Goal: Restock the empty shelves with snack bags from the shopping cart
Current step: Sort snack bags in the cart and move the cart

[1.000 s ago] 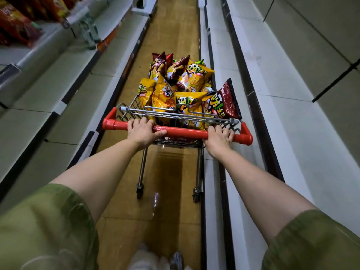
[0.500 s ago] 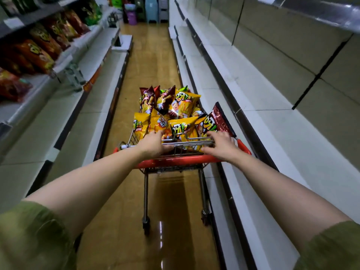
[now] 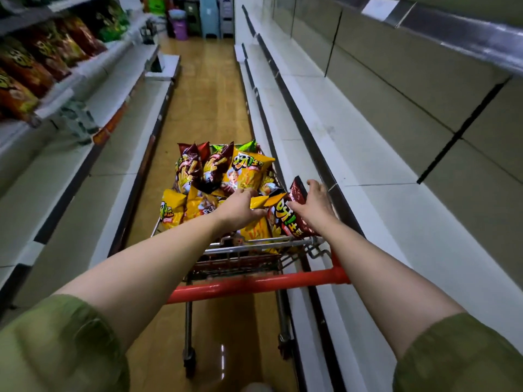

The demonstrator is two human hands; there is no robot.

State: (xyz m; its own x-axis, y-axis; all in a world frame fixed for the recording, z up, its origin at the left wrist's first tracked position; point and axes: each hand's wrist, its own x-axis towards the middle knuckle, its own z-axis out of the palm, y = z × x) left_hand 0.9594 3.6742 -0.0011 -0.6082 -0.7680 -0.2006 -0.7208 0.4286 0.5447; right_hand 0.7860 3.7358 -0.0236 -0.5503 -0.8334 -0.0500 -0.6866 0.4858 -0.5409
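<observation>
The cart's handle (image 3: 254, 284) was red, its basket (image 3: 254, 246) bare metal. The snack bags (image 3: 249, 174) were mostly yellow, several dark maroon (one green corner showing). Sleeves (image 3: 56, 346) were olive; the floor (image 3: 203, 103) glossy tan.

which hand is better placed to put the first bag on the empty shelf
Right. The right hand rests on the dark red snack bag at the shopping cart's right edge, beside the empty right shelf. The left hand is mid-cart on a yellow snack bag, farther from it.
</observation>
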